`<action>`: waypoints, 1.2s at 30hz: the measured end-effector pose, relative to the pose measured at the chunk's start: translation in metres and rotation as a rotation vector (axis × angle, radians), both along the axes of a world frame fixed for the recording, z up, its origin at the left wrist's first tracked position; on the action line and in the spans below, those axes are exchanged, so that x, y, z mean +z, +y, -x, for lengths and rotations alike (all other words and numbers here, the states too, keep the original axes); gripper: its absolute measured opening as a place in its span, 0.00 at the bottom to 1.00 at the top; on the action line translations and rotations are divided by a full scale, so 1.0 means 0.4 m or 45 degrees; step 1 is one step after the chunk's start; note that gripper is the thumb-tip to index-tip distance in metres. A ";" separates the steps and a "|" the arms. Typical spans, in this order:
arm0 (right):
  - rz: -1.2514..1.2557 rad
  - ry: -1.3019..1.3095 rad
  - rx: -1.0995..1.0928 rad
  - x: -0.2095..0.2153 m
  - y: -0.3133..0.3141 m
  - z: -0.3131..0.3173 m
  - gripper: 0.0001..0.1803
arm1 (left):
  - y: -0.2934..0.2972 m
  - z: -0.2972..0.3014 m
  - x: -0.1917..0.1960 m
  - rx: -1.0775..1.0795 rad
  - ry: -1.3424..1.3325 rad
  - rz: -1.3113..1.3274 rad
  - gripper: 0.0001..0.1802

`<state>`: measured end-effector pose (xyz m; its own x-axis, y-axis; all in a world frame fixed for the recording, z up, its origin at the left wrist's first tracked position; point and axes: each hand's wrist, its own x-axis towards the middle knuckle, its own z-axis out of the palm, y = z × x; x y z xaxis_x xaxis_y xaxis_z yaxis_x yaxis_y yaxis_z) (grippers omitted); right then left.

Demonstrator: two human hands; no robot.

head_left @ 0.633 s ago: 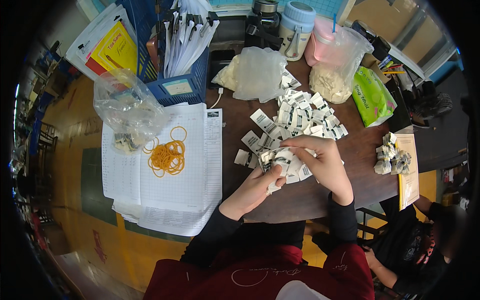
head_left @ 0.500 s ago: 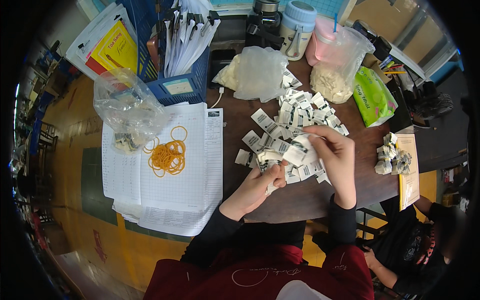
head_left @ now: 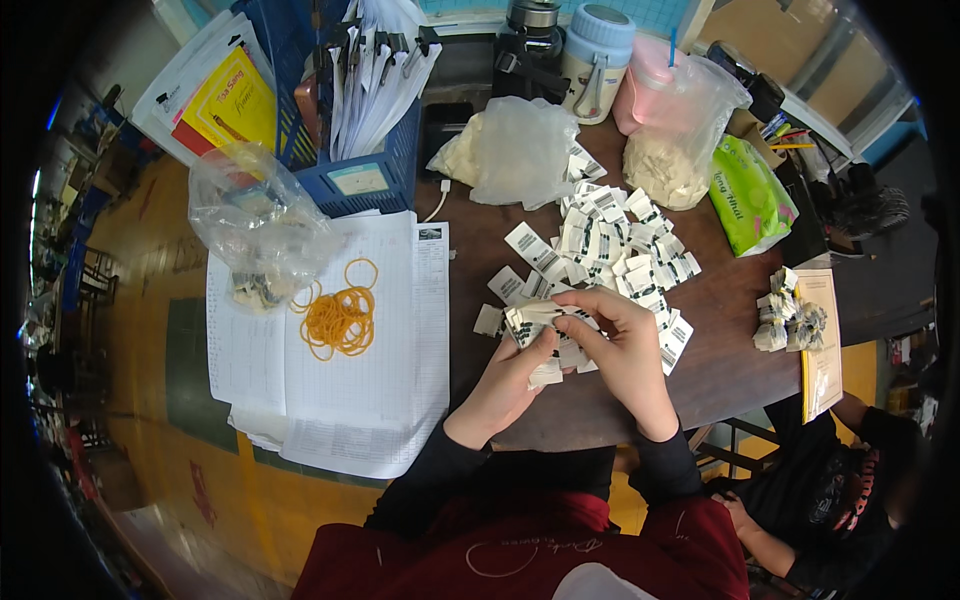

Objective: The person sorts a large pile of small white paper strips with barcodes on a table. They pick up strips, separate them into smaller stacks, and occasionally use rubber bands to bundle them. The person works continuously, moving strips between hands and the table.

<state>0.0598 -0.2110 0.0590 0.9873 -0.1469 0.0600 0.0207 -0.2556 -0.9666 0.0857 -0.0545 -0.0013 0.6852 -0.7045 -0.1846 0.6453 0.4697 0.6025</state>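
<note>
Head view: both hands (head_left: 570, 345) grip label stack (head_left: 535, 315); loose labels (head_left: 620, 240) behind, rubber bands (head_left: 340, 320) left.

Lower part of the small stack of white tags (head_left: 540, 318) hidden behind the fingers of the left hand (head_left: 510, 380) and right hand (head_left: 620, 345); count impossible to tell. Print on the loose tags (head_left: 610, 240) in the middle of the frame too small to read. Contents of the clear bag (head_left: 255, 225) at upper left blurred behind crinkled plastic. Counter (head_left: 720, 350) front edge covered by both forearms. Another person (head_left: 840, 490) at lower right cut off by the dark rim, only a dark sleeve and one hand seen. Upper edge items, jar (head_left: 600, 45) included, cropped at the top.
</note>
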 end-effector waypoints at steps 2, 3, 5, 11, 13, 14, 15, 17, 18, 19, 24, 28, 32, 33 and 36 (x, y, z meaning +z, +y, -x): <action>-0.021 0.032 -0.083 0.015 -0.015 0.003 0.12 | -0.006 -0.002 0.007 0.034 0.012 -0.060 0.24; 0.007 0.022 -0.160 0.024 -0.022 0.007 0.12 | -0.008 -0.004 0.007 0.041 -0.015 -0.009 0.24; -0.168 0.032 -0.316 0.038 -0.031 0.018 0.13 | -0.005 -0.016 0.001 0.015 -0.103 -0.051 0.24; -0.573 -0.073 -0.242 0.008 0.031 0.049 0.13 | -0.002 0.001 -0.024 0.100 -0.004 0.139 0.35; -0.108 0.067 -0.284 -0.016 0.063 0.045 0.14 | 0.001 0.010 -0.017 0.096 0.066 0.226 0.35; 0.005 -0.087 -0.331 -0.029 0.079 0.038 0.15 | -0.001 0.013 -0.012 0.118 -0.066 0.123 0.33; 0.144 -0.188 -0.339 -0.037 0.086 0.032 0.15 | -0.004 0.014 -0.007 0.142 -0.108 0.092 0.31; 0.239 -0.263 -0.367 -0.047 0.094 0.024 0.16 | -0.008 0.008 0.004 0.154 -0.049 0.018 0.24; 0.281 -0.251 -0.316 -0.046 0.089 0.027 0.13 | -0.006 0.004 0.007 0.175 0.043 -0.023 0.22; 0.192 -0.204 -0.287 -0.042 0.082 0.031 0.13 | -0.005 0.000 0.010 0.197 0.138 0.014 0.21; -0.197 -0.095 -0.449 -0.006 0.043 0.068 0.08 | -0.001 -0.016 -0.003 0.293 -0.038 0.093 0.18; -0.598 -0.107 -0.271 0.016 0.052 0.081 0.13 | -0.002 -0.002 -0.006 0.150 -0.040 -0.061 0.23; 0.117 -0.230 -0.203 0.001 0.079 0.051 0.13 | 0.000 0.007 0.000 -0.107 -0.035 0.071 0.32; 0.378 -0.254 -0.232 -0.004 0.081 0.044 0.14 | 0.001 0.004 0.002 -0.118 -0.010 0.115 0.32; 0.574 -0.299 -0.200 -0.005 0.066 0.032 0.18 | 0.004 0.005 0.011 -0.104 0.089 0.059 0.29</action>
